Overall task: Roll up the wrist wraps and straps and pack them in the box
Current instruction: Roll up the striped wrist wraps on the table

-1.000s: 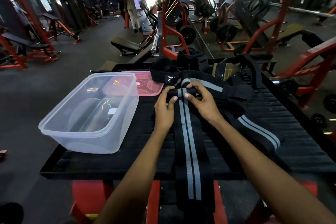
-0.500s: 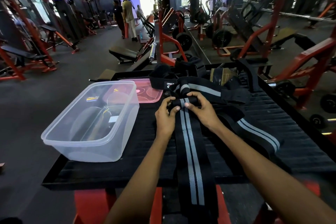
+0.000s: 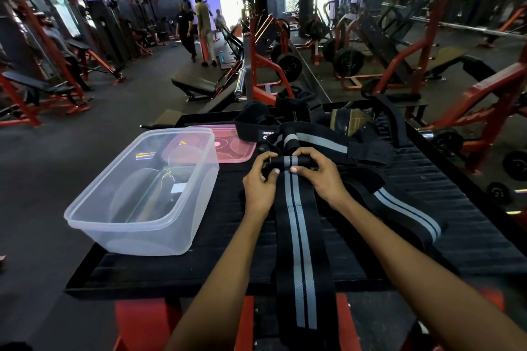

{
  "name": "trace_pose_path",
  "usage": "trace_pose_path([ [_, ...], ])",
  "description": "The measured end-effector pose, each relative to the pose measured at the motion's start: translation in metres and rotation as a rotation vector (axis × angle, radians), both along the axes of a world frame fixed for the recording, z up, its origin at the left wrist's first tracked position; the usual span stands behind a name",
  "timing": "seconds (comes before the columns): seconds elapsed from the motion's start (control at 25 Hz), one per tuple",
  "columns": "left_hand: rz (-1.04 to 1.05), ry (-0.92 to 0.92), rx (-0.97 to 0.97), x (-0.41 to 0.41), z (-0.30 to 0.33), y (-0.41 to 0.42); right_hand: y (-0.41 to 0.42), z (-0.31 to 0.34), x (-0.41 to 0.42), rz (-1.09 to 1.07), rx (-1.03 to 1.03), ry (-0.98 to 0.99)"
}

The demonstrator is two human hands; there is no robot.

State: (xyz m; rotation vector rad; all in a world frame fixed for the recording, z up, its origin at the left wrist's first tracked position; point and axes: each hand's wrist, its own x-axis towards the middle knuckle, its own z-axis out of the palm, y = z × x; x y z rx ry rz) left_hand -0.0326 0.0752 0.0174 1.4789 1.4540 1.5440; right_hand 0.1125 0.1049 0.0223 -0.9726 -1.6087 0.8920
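A long black wrap with two grey stripes (image 3: 299, 251) lies lengthwise on the black ribbed platform (image 3: 456, 236) and hangs over its near edge. Its far end is a small tight roll (image 3: 291, 162). My left hand (image 3: 261, 179) and my right hand (image 3: 319, 177) pinch that roll from either side, fingers curled over it and thumbs under. A clear plastic box (image 3: 142, 191) stands to the left, with nothing of the wraps inside. Its pink lid (image 3: 228, 145) lies behind it. More black wraps and straps (image 3: 313, 137) are piled beyond my hands, and another striped wrap (image 3: 407, 214) lies on the right.
Red and black gym machines, benches and weight plates surround the platform. Several people (image 3: 199, 28) stand far back on the gym floor. A red frame (image 3: 142, 322) shows under the platform's near edge.
The rolled end has grown slightly thicker as my hands turn it toward me. The camera has tilted a little, so the platform sits lower in view.
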Motion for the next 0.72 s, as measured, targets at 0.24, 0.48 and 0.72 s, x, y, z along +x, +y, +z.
trace_pose_path([
  [0.24, 0.025, -0.053, -0.001, 0.0013, -0.0043, 0.0028, 0.0, -0.0004, -0.0019, 0.035, 0.017, -0.008],
  [0.48, 0.003, -0.056, 0.011, 0.0005, -0.0058, 0.0033, 0.0009, -0.0016, -0.0009, 0.028, -0.053, -0.019],
  [0.72, 0.026, 0.017, -0.019, -0.0007, -0.0046, 0.0024, -0.0018, 0.0005, -0.0023, 0.063, -0.002, -0.043],
])
